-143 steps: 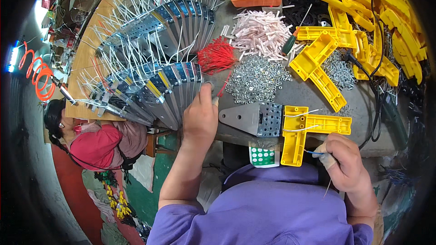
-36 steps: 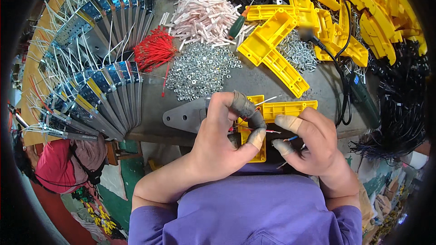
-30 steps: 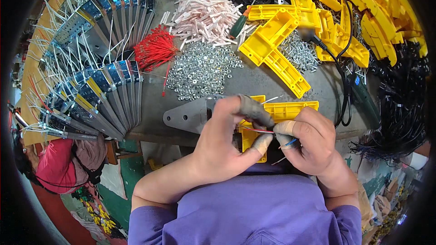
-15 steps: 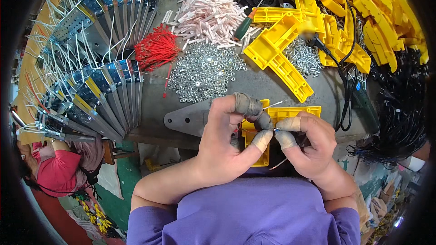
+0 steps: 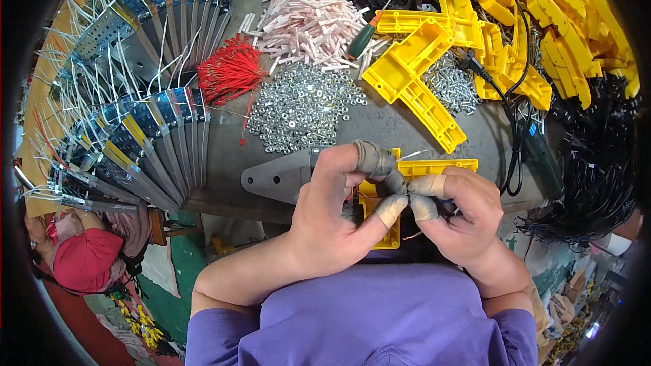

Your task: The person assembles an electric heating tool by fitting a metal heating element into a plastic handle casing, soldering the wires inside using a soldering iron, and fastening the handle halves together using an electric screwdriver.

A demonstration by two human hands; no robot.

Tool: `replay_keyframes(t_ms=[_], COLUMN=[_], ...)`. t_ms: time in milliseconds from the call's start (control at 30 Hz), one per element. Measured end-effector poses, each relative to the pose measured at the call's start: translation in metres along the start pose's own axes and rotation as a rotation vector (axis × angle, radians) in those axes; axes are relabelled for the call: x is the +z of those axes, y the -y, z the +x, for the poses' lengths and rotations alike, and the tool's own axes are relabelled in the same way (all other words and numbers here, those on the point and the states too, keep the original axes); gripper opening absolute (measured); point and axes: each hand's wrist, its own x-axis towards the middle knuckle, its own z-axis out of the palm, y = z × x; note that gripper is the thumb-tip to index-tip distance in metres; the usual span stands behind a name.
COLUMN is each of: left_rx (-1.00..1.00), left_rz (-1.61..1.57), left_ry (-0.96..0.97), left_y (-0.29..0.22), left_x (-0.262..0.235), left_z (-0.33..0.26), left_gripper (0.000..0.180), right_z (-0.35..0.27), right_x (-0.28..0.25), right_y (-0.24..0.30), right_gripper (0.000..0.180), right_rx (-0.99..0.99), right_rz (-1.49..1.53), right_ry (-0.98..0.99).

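My left hand (image 5: pixel 342 200) and my right hand (image 5: pixel 464 213) meet fingertip to fingertip, both pinching thin wires. Tape or finger covers wrap several fingertips. One pale wire end (image 5: pixel 411 155) sticks out above the left fingers, and a second wire end (image 5: pixel 412 236) shows below the right thumb. The exact point where the wires meet is hidden between the fingers. Beneath the hands lies a yellow plastic housing (image 5: pixel 461 164), partly covered by them. A grey blade-shaped metal plate (image 5: pixel 261 179) with holes rests beside my left hand, its right end hidden.
Metal nuts (image 5: pixel 298 108), red leaded parts (image 5: pixel 230 71) and white sleeves (image 5: pixel 308 24) lie in heaps. More yellow housings (image 5: pixel 413 74), screws (image 5: pixel 454 85), a green-handled screwdriver (image 5: pixel 363 41) and a black cord (image 5: pixel 519 135) are right. Wired metal assemblies (image 5: pixel 149 142) fan out left. A person (image 5: pixel 88 254) sits lower left.
Both hands keep almost the same place. The fingertips have drawn closer together over the wires, and less of the lower wire end shows. The view has shifted slightly.
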Motion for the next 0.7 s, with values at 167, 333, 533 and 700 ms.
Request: replay_keyframes(t_ms=[167, 333, 533, 700], left_rx=[-0.109, 0.234, 0.399, 0.381], left_rz=[-0.079, 0.387, 0.568, 0.403], left_ry=[0.07, 0.282, 0.287, 0.192], left_y=[-0.013, -0.017, -0.011, -0.003], left_x=[-0.001, -0.01, -0.009, -0.008], left_z=[0.007, 0.018, 0.016, 0.01], left_gripper=[0.052, 0.054, 0.056, 0.058], right_z=[0.002, 0.0, -0.005, -0.001], right_x=[-0.004, -0.012, -0.015, -0.018], right_y=[-0.003, -0.001, 0.012, 0.01], right_gripper=[0.026, 0.016, 0.009, 0.013], right_rx=[-0.038, 0.159, 0.498, 0.448], right_rz=[0.039, 0.024, 0.371, 0.325], right_ry=[0.089, 0.139, 0.245, 0.255])
